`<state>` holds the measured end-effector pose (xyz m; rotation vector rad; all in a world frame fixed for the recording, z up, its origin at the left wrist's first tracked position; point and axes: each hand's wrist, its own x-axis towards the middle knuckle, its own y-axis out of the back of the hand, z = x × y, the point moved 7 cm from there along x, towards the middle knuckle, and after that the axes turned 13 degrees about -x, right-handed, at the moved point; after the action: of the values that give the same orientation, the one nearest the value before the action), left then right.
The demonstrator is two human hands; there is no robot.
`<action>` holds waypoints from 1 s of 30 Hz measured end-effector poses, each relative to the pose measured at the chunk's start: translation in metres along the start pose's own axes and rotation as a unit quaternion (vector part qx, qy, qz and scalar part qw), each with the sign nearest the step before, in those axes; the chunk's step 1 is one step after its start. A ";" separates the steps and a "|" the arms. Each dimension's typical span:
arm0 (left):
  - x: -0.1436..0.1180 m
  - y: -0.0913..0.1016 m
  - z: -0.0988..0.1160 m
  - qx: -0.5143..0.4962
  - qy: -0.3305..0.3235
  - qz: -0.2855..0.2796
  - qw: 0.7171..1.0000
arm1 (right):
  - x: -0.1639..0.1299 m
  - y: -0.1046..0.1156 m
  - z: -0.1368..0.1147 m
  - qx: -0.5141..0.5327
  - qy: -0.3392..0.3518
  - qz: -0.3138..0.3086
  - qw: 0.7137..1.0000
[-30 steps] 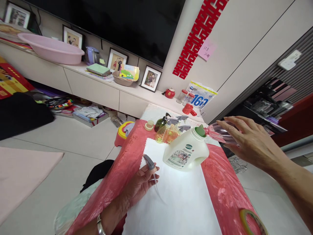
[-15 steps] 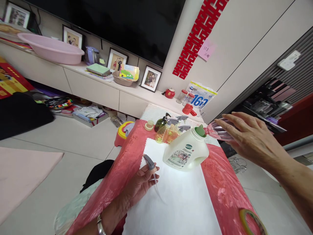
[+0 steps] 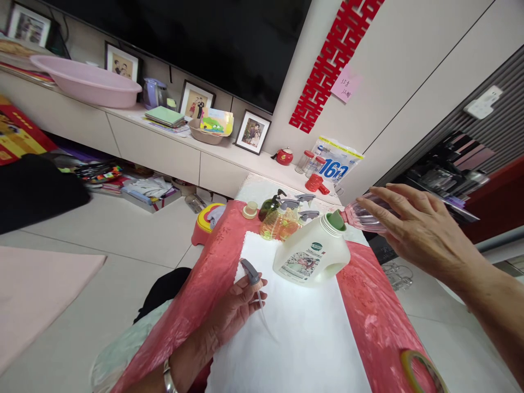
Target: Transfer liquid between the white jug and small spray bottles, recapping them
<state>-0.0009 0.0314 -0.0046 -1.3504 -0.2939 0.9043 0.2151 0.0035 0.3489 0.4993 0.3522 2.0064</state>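
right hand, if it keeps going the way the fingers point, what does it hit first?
The right hand points left, holding the clear pink bottle on its side. Straight on, the bottle's mouth meets the green funnel in the white jug; they look already touching, though depth is unclear.

Clear, glossy plastic on the pink-tinted bottle (image 3: 365,216). Opaque white plastic, smooth with a soft sheen, on the detergent jug (image 3: 311,254), paper label on front. Grey matt plastic on the spray trigger head (image 3: 249,271). Crinkled, shiny red plastic sheet (image 3: 370,311) over the surface; matt white cloth (image 3: 298,333) on top. Glossy floor tiles (image 3: 123,234).
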 end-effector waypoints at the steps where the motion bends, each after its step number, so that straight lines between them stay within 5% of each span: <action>1: 0.000 0.001 0.000 0.000 0.000 -0.001 1.000 | 0.000 0.001 -0.001 0.003 0.001 0.003 1.000; 7: 0.001 0.002 -0.001 0.004 0.001 -0.012 1.000 | 0.003 0.004 -0.009 -0.039 0.003 0.012 0.999; 16: -0.001 -0.011 0.003 -0.017 -0.008 -0.019 1.000 | -0.056 -0.003 -0.001 0.127 -0.176 -0.007 0.976; 19: -0.004 -0.015 0.005 -0.028 -0.020 -0.014 0.999 | -0.087 0.004 -0.036 0.240 -0.219 -0.030 0.945; 22: -0.010 -0.016 0.011 -0.052 -0.038 0.015 0.998 | -0.115 0.006 -0.097 0.327 -0.221 -0.079 0.915; 26: -0.020 -0.023 0.029 -0.098 -0.083 0.025 0.991 | -0.144 0.006 -0.179 0.372 -0.203 -0.091 0.901; 30: -0.029 -0.033 0.043 -0.105 -0.106 0.031 0.988 | -0.154 0.010 -0.226 0.395 -0.217 -0.085 0.889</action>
<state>-0.0352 0.0435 0.0455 -1.4649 -0.5255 1.0965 0.1618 -0.1459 0.1252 1.3464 0.9004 1.4546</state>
